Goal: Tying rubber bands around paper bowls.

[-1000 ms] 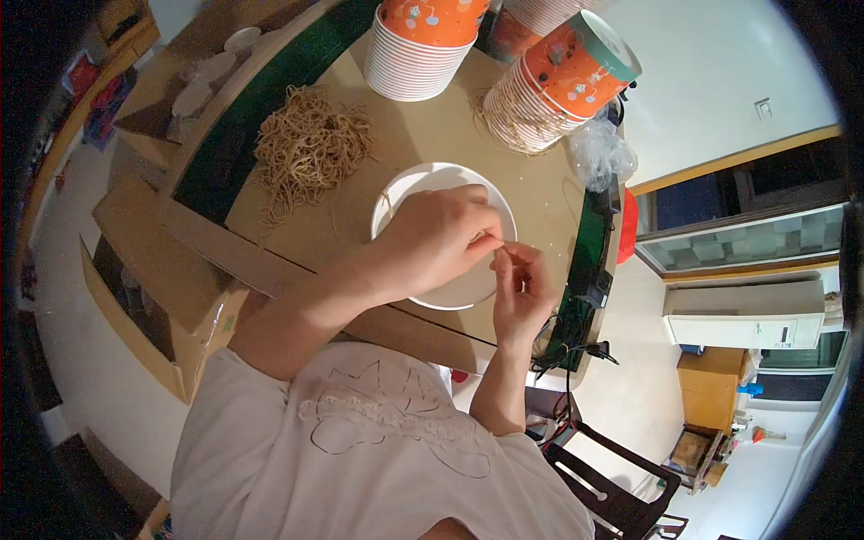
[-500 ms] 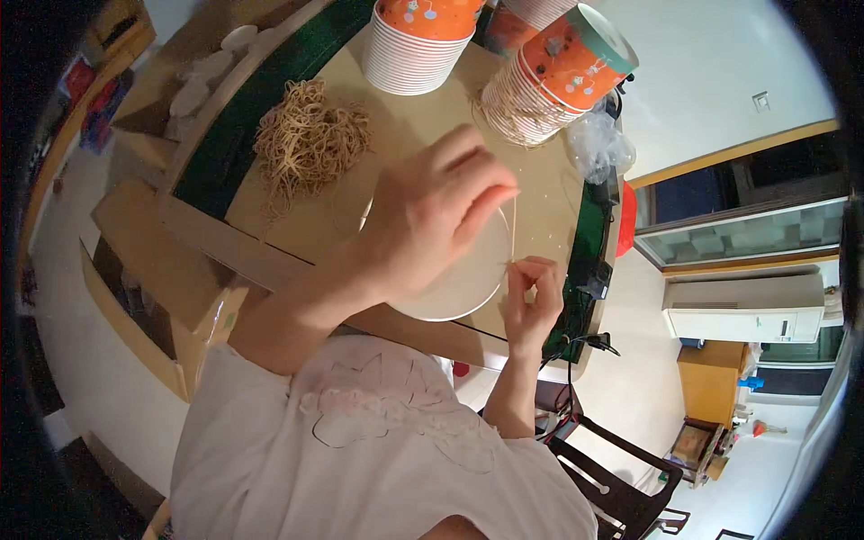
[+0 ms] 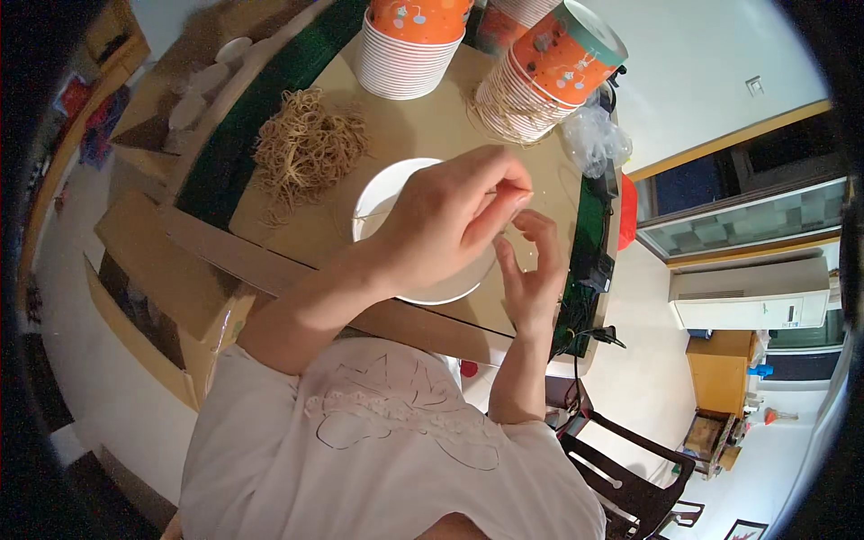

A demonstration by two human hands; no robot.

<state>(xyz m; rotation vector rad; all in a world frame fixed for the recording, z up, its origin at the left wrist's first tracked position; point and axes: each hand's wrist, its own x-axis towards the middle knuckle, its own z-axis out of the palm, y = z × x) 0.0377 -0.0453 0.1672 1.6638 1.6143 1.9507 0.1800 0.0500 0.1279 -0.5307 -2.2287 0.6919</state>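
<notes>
My left hand [image 3: 454, 216] is closed in a pinch over a round white paper tub [image 3: 389, 184], with a thin tan rubber band [image 3: 491, 191] showing at its fingertips. Another short stretch of tan band crosses the tub's left rim. Just right of the tub, my right hand [image 3: 537, 279] has its thumb and curled fingers apart, close under the left fingertips; I see nothing held in it. My left hand and wrist hide much of the tub. Left of the tub lies a tangled heap of tan rubber bands [image 3: 310, 153] on the tan board [image 3: 423, 126].
At the far side stand a stack of orange and white paper tubs [image 3: 409, 63] and a tilted stack [image 3: 549, 76] with bands around it. Beside that are a clear plastic bag [image 3: 596, 139] and black cables [image 3: 589, 337]. An open cardboard box [image 3: 166, 279] sits at the left.
The band stretched between my hands no longer shows. My right hand has risen toward the left fingertips and its fingers have parted. My left hand has shifted slightly right, exposing more of the tub.
</notes>
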